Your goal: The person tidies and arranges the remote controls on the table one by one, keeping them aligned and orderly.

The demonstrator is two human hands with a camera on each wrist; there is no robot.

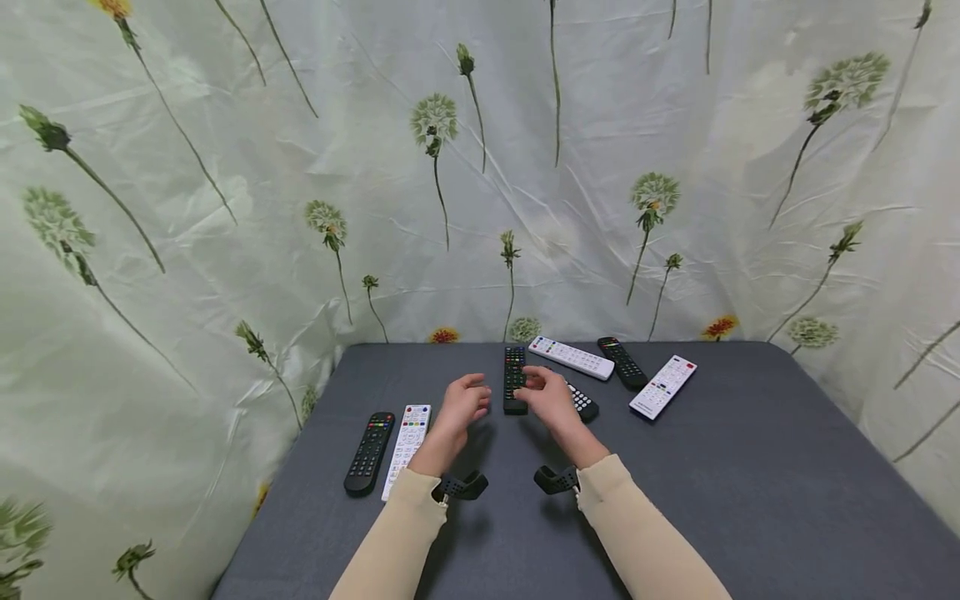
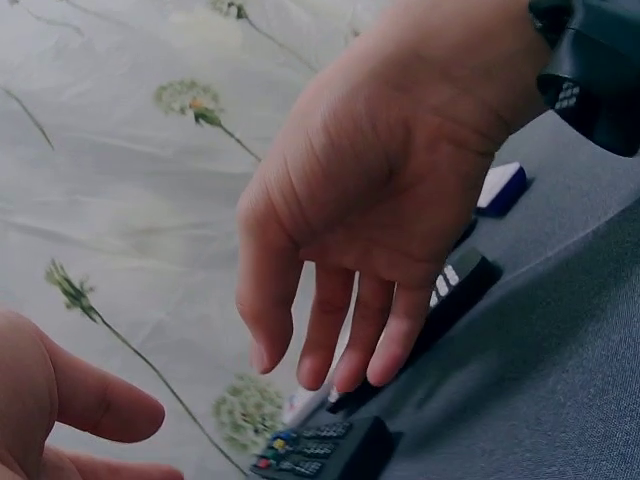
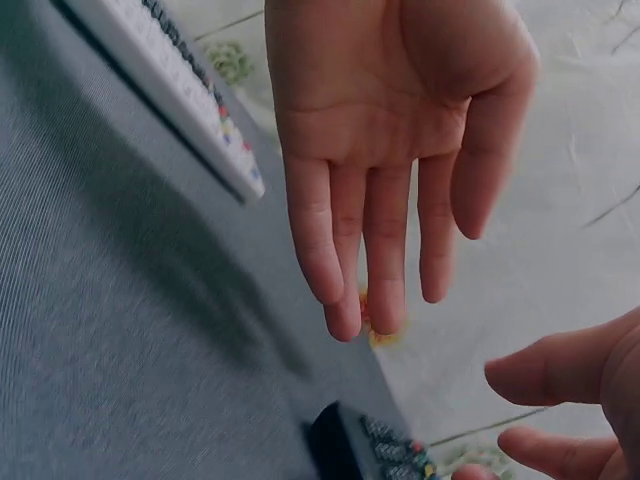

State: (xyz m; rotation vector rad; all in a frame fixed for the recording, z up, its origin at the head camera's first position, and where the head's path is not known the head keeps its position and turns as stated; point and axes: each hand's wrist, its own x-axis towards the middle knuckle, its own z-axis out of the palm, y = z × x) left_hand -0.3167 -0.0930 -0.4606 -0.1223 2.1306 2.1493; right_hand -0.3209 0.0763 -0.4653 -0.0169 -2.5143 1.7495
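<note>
Near the left edge of a grey table point(image 1: 750, 500) lie a black remote point(image 1: 368, 457) and a white remote point(image 1: 408, 442). Three more black remotes point(image 1: 513, 381) and two more white remotes point(image 1: 572, 358) lie toward its far edge.

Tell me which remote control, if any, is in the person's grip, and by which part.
Nothing is held: the left hand and right hand are empty above the dark gray table; even the black remote control showing between them lies ungripped.

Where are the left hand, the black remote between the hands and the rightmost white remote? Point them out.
Left hand point(image 1: 459, 407): head view, middle of the hand.
Black remote between the hands point(image 1: 512, 380): head view, its button face.
Rightmost white remote point(image 1: 663, 387): head view, its button face, near the middle.
</note>
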